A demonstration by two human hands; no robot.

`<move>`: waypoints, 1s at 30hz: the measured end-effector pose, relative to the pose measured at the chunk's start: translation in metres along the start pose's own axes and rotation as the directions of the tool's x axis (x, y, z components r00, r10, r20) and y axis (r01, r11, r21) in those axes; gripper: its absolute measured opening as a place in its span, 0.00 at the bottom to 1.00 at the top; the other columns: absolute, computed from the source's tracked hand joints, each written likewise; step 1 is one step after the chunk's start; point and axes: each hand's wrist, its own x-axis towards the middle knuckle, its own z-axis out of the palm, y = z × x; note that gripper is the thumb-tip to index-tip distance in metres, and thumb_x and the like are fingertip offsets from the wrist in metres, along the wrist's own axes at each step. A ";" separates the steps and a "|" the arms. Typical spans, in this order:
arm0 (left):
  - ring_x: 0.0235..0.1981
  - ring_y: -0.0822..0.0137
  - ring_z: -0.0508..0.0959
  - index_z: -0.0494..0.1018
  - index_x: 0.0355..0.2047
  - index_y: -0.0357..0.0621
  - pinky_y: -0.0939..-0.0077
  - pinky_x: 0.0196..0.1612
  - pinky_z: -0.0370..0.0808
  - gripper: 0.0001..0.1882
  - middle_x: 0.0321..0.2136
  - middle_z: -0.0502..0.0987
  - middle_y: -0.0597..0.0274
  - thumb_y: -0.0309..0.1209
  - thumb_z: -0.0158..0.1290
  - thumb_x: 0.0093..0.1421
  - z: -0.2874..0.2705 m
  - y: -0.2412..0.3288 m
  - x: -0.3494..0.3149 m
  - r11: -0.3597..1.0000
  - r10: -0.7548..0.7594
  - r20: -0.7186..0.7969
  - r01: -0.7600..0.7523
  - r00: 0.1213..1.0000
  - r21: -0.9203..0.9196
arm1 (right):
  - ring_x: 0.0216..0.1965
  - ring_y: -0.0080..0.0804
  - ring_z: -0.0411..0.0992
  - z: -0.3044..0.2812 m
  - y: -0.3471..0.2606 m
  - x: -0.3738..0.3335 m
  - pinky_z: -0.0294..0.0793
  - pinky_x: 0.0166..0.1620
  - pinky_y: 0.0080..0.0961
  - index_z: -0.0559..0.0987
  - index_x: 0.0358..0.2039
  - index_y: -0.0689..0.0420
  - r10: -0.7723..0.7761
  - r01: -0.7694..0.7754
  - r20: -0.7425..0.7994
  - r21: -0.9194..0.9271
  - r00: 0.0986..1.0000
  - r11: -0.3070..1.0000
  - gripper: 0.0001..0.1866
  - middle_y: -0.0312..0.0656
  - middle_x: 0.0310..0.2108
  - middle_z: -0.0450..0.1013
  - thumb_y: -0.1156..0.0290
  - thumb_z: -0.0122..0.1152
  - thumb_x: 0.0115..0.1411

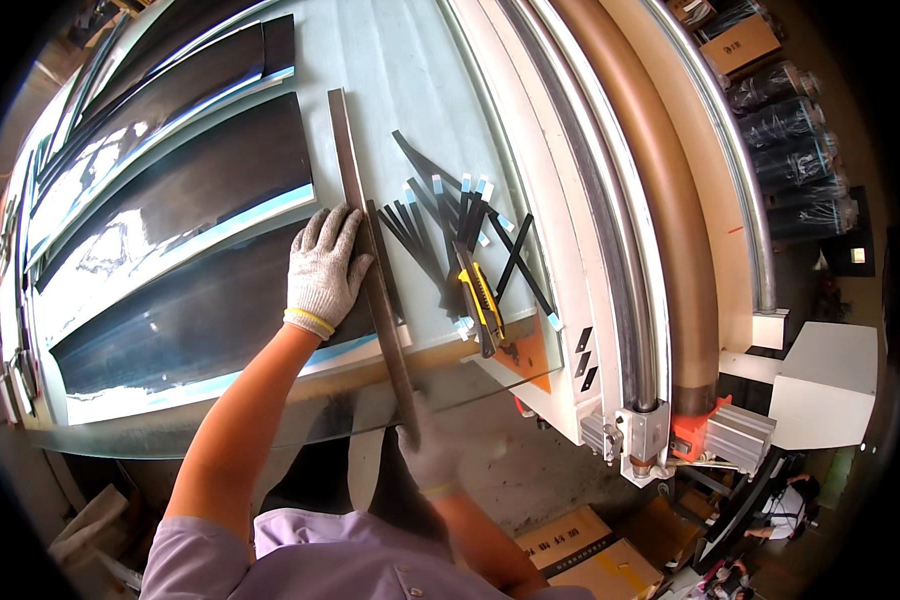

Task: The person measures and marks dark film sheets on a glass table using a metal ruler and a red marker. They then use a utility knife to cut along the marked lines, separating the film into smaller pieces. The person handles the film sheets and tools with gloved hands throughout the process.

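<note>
My left hand, in a light knit glove, lies flat with fingers stretched out on a glossy black sheet with a white and blue edge. Its fingertips and thumb touch a long, narrow metal straightedge, which runs along the sheet's right end and past the table's near edge. My right hand, also gloved, is at the straightedge's near end; motion smears its fingers. To the right lie a yellow and black utility knife and several cut black strips, some with pale blue tips.
More black sheets lie farther back on the glass-topped table. A machine with a long brown roller borders its right side. Cardboard boxes stand on the floor below. Another person is at the far lower right.
</note>
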 end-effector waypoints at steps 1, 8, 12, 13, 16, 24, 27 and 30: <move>0.71 0.43 0.64 0.66 0.71 0.50 0.47 0.74 0.59 0.33 0.70 0.66 0.53 0.39 0.57 0.66 0.001 -0.001 0.000 1.000 0.000 0.007 0.000 1.000 0.011 | 0.24 0.46 0.78 -0.002 -0.002 0.002 0.79 0.29 0.40 0.70 0.71 0.53 -0.003 0.003 0.004 0.004 1.000 1.000 0.40 0.44 0.28 0.78 0.65 0.73 0.59; 0.72 0.44 0.63 0.66 0.71 0.50 0.47 0.74 0.58 0.33 0.72 0.66 0.55 0.41 0.55 0.67 0.002 0.002 0.001 0.999 0.004 0.016 -0.005 1.000 0.046 | 0.24 0.44 0.78 -0.007 0.003 0.010 0.78 0.28 0.38 0.71 0.70 0.53 -0.029 0.031 -0.021 0.089 0.999 0.996 0.38 0.44 0.28 0.78 0.68 0.73 0.58; 0.72 0.43 0.63 0.65 0.72 0.50 0.46 0.74 0.58 0.33 0.72 0.66 0.55 0.41 0.55 0.68 0.000 0.002 0.002 0.998 -0.001 0.025 -0.001 1.000 0.057 | 0.23 0.44 0.78 -0.010 0.002 0.011 0.78 0.28 0.37 0.71 0.70 0.54 -0.014 0.013 0.015 0.075 1.000 0.997 0.38 0.44 0.28 0.78 0.69 0.73 0.58; 0.72 0.43 0.63 0.65 0.72 0.50 0.46 0.74 0.58 0.33 0.72 0.66 0.55 0.41 0.55 0.67 0.001 0.002 0.001 0.998 0.002 0.024 -0.004 1.000 0.058 | 0.23 0.46 0.78 -0.009 0.002 0.010 0.77 0.28 0.39 0.73 0.69 0.54 0.005 -0.006 0.004 0.104 1.000 0.995 0.38 0.46 0.27 0.78 0.69 0.74 0.58; 0.72 0.43 0.63 0.65 0.72 0.50 0.46 0.75 0.57 0.33 0.72 0.65 0.55 0.42 0.55 0.68 0.001 0.003 0.002 0.998 0.000 0.035 -0.002 0.999 0.061 | 0.23 0.49 0.78 -0.003 0.005 0.008 0.77 0.29 0.41 0.74 0.69 0.53 0.023 -0.020 -0.021 0.156 0.999 0.987 0.38 0.47 0.25 0.77 0.69 0.75 0.57; 0.73 0.44 0.61 0.64 0.73 0.52 0.46 0.75 0.56 0.33 0.73 0.64 0.56 0.43 0.54 0.68 0.002 0.004 0.003 0.994 -0.023 0.059 0.017 0.998 0.104 | 0.23 0.43 0.77 0.000 0.013 0.007 0.78 0.28 0.37 0.70 0.71 0.55 -0.034 0.035 -0.008 0.133 0.999 0.990 0.39 0.44 0.27 0.78 0.67 0.72 0.59; 0.73 0.44 0.61 0.64 0.73 0.52 0.46 0.75 0.56 0.34 0.73 0.64 0.56 0.42 0.54 0.68 0.002 0.004 0.003 0.995 -0.024 0.064 0.017 0.998 0.099 | 0.23 0.43 0.77 -0.004 0.011 0.010 0.78 0.28 0.37 0.71 0.71 0.55 -0.029 0.028 0.007 0.144 1.000 0.989 0.39 0.45 0.28 0.78 0.67 0.72 0.59; 0.73 0.44 0.61 0.64 0.73 0.52 0.45 0.75 0.56 0.34 0.73 0.64 0.56 0.42 0.55 0.68 0.002 0.004 0.003 0.994 -0.024 0.066 0.017 0.998 0.106 | 0.24 0.44 0.78 -0.005 0.011 0.012 0.78 0.28 0.38 0.70 0.71 0.56 -0.044 0.041 0.028 0.098 0.999 0.994 0.39 0.45 0.29 0.78 0.65 0.72 0.60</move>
